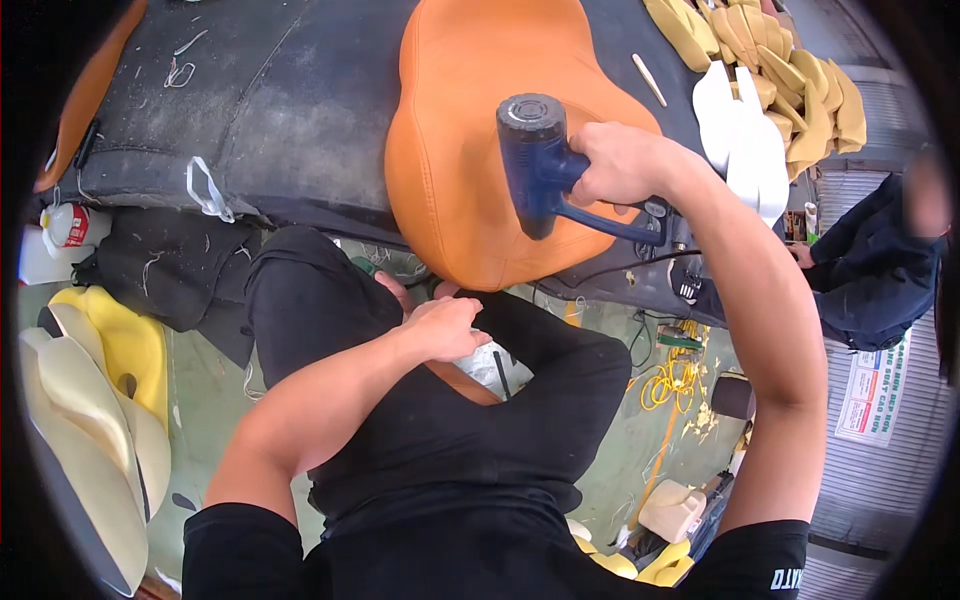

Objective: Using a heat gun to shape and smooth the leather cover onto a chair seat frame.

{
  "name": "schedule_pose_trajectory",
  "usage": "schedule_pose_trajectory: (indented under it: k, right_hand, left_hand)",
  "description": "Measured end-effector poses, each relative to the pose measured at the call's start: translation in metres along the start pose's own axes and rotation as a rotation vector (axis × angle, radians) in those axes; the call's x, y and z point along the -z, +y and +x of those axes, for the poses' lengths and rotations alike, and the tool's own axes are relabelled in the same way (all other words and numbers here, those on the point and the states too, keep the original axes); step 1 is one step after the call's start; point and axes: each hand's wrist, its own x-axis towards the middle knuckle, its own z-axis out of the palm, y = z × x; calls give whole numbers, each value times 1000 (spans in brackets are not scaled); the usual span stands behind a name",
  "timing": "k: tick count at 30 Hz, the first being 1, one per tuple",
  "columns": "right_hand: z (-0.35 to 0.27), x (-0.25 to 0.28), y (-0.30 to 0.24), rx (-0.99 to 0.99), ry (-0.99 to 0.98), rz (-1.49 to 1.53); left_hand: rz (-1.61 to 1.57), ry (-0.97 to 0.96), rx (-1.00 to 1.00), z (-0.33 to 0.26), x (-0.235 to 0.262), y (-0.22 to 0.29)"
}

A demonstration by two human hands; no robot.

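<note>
Your right hand (622,163) gripping a dark-blue plastic heat gun (533,170) over a curved orange leather-like seat (455,170), black worktable (310,120) beneath, your left hand (447,328) near the seat's close edge, its grip impossible to tell.

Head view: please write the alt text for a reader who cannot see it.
A person's right hand holds a dark blue heat gun over a curved orange leather-like cushion on a black worktable. The left hand is near the cushion's lower edge. Yellow foam-like pieces lie at upper right.
</note>
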Motion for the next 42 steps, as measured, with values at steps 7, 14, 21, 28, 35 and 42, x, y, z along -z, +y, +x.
schedule_pose_trajectory:
  k: [7,14,21,28,35,42]
  right_hand:
    - [-19,-29,21,106,184,-95]
    - [-63,-66,20,113,352,-120]
    - [-65,-80,12,191,391,-55]
    - [-100,-92,56,196,458,111]
    - [-201,-195,219,-158,876,1095]
    - [-233,-331,242,-375,905,1683]
  left_hand:
    - [31,-7,8,4,-1,2]
    - [55,9,-8,1,-2,3]
    - [116,28,21,-1,-10,2]
    - [84,-13,31,3,-18,-19]
    - [101,5,7,9,-18,-14]
    - [10,74,91,25,-25,-25]
